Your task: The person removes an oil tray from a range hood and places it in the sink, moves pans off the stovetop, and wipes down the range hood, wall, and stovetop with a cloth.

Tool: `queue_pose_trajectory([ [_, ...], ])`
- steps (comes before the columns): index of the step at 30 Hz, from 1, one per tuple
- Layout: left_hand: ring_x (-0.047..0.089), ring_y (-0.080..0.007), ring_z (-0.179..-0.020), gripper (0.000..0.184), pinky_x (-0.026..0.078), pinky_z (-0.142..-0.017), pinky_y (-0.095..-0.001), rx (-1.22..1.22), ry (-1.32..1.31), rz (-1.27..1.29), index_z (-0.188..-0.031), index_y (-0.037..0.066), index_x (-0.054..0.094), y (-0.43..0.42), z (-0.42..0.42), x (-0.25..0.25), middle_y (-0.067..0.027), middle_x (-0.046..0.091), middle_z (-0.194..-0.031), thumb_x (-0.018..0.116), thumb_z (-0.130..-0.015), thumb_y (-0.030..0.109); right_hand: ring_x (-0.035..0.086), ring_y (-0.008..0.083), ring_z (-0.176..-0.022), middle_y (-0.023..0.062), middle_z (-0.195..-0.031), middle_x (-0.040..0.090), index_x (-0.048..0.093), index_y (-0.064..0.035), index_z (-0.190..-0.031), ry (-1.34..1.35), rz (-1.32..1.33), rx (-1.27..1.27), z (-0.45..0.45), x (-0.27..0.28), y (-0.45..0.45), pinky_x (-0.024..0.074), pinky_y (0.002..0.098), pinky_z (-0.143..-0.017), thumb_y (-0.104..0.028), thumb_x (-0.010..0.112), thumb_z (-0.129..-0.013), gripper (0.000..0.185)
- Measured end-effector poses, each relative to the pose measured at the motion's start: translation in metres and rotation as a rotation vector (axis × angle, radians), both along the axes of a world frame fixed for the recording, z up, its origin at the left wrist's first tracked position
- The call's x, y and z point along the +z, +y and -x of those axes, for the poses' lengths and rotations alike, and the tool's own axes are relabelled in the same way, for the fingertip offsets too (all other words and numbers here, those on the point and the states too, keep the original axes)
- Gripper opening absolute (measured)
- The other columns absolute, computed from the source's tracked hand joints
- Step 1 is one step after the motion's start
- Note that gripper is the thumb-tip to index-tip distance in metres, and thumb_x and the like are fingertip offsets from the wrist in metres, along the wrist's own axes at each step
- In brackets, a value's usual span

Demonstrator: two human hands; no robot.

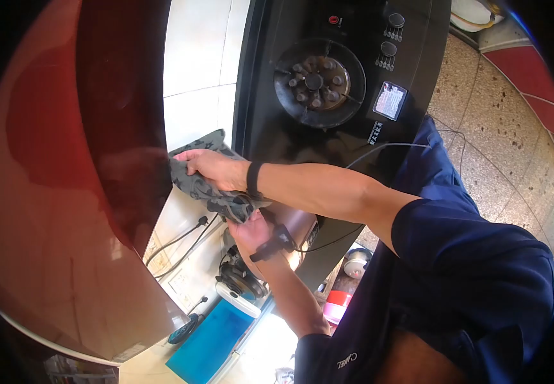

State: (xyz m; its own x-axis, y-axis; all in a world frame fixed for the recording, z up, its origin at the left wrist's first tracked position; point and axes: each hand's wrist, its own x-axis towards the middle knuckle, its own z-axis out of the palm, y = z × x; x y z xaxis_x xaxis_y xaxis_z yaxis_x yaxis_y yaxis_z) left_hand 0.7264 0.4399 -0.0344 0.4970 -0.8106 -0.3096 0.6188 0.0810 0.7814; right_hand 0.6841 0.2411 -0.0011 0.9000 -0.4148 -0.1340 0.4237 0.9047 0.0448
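A grey cloth with a dark pattern (194, 185) hangs between my two hands, beside the edge of a dark red glossy panel (120, 128). My right hand (210, 168) grips the upper part of the cloth, its fingertips close to the panel's edge. Lower down, my left hand (249, 232) is at the bottom end of the cloth, fingers closed on it and partly hidden by the fabric. Dark bands circle both wrists. Behind my left hand, a pinkish rounded metal vessel (292, 229) is partly covered by my forearms.
A black gas hob (379, 137) with a round burner (314, 81) lies right of the white tiled wall (197, 118). Below are black cords (181, 238), a dark appliance (238, 278) and a blue box (210, 339). A thin cable (379, 150) crosses the hob's lower part.
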Motion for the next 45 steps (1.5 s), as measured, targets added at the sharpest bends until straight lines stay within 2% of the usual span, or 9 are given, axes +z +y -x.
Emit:
queue_pose_trajectory([
  [8, 0.064, -0.0168, -0.1, 0.039, 0.05, -0.081, -0.0315, 0.121, -0.053, -0.097, -0.13, 0.008, 0.059, -0.009, 0.009, 0.015, -0.005, 0.068, -0.122, 0.05, -0.102, 0.035, 0.063, 0.0138, -0.077, 0.0001, -0.089, 0.062, 0.063, -0.01, -0.108, -0.001, -0.041, -0.057, -0.002, -0.001, -0.015, 0.0558, 0.029, -0.069, 0.009, 0.044, -0.083, 0.037],
  [10, 0.055, -0.0137, -0.078, 0.031, 0.034, -0.054, -0.0273, 0.299, -0.087, -0.224, -0.117, 0.012, 0.064, -0.024, 0.017, 0.018, -0.0015, 0.069, -0.107, 0.05, -0.102, 0.035, 0.063, 0.0143, -0.08, 0.0006, -0.092, 0.063, 0.063, -0.0097, -0.108, -0.004, -0.038, -0.086, 0.007, 0.001, -0.027, 0.0561, 0.0298, -0.071, 0.009, 0.044, -0.083, 0.037],
  [14, 0.057, -0.0136, -0.081, 0.032, 0.035, -0.055, -0.0263, 0.297, 0.02, -0.15, -0.121, 0.013, 0.063, -0.045, 0.026, 0.025, -0.0011, 0.069, -0.109, 0.052, -0.101, 0.036, 0.065, 0.0142, -0.086, 0.002, -0.098, 0.066, 0.064, -0.008, -0.111, -0.063, -0.038, -0.169, 0.029, 0.009, -0.048, 0.0564, 0.0306, -0.077, 0.009, 0.043, -0.084, 0.039],
  [16, 0.061, -0.0152, -0.102, 0.044, 0.047, -0.075, -0.028, -0.009, -0.078, 0.046, -0.138, 0.012, 0.053, -0.049, 0.026, 0.027, -0.0031, 0.063, -0.13, 0.054, -0.102, 0.038, 0.065, 0.0134, -0.088, 0.0016, -0.1, 0.067, 0.063, -0.0076, -0.116, -0.052, -0.054, -0.256, 0.03, 0.009, -0.057, 0.0556, 0.0293, -0.081, 0.009, 0.044, -0.084, 0.042],
  [20, 0.06, -0.0191, -0.11, 0.046, 0.049, -0.083, -0.0301, -0.176, 0.004, 0.153, -0.14, 0.011, 0.051, -0.063, 0.02, 0.033, -0.0062, 0.058, -0.138, 0.055, -0.102, 0.037, 0.062, 0.0173, -0.1, 0.0053, -0.109, 0.065, 0.062, -0.0065, -0.119, -0.195, -0.054, -0.381, 0.038, -0.005, -0.081, 0.0525, 0.0324, -0.091, 0.011, 0.043, -0.081, 0.046],
  [24, 0.05, -0.0262, -0.133, 0.052, 0.038, -0.113, -0.0428, -0.011, -0.077, 0.037, -0.145, 0.007, 0.045, -0.084, 0.05, 0.041, -0.0082, 0.053, -0.145, 0.053, -0.102, 0.036, 0.062, 0.0166, -0.094, 0.0045, -0.104, 0.064, 0.061, -0.0058, -0.121, -0.161, -0.057, -0.399, 0.062, -0.001, -0.081, 0.0551, 0.0334, -0.086, 0.008, 0.043, -0.083, 0.044],
  [27, 0.044, -0.0275, -0.137, 0.054, 0.031, -0.116, -0.0454, 0.016, -0.133, 0.012, -0.147, 0.006, 0.042, -0.075, 0.053, 0.034, -0.0094, 0.047, -0.15, 0.054, -0.102, 0.033, 0.062, 0.0142, -0.093, 0.0022, -0.102, 0.063, 0.059, -0.009, -0.127, -0.061, -0.018, -0.348, 0.063, -0.01, -0.079, 0.0553, 0.0318, -0.086, 0.004, 0.045, -0.085, 0.046],
  [34, 0.045, -0.0273, -0.137, 0.053, 0.033, -0.116, -0.0449, -0.025, -0.11, 0.018, -0.147, 0.006, 0.042, -0.059, 0.053, 0.031, -0.0086, 0.049, -0.149, 0.054, -0.102, 0.032, 0.059, 0.0188, -0.071, 0.0071, -0.083, 0.06, 0.062, -0.0051, -0.092, -0.147, -0.002, -0.148, 0.046, -0.034, -0.062, 0.0551, 0.0347, -0.066, -0.005, 0.046, -0.079, 0.021],
  [45, 0.049, -0.0257, -0.132, 0.051, 0.034, -0.113, -0.0448, 0.112, -0.138, -0.027, -0.141, 0.007, 0.049, -0.019, 0.042, 0.029, -0.0072, 0.054, -0.144, 0.058, -0.1, 0.035, 0.062, 0.0261, -0.082, 0.0117, -0.091, 0.064, 0.063, -0.0028, -0.101, -0.063, 0.01, 0.048, 0.019, 0.002, -0.02, 0.0539, 0.0419, -0.076, -0.007, 0.046, -0.082, 0.026],
])
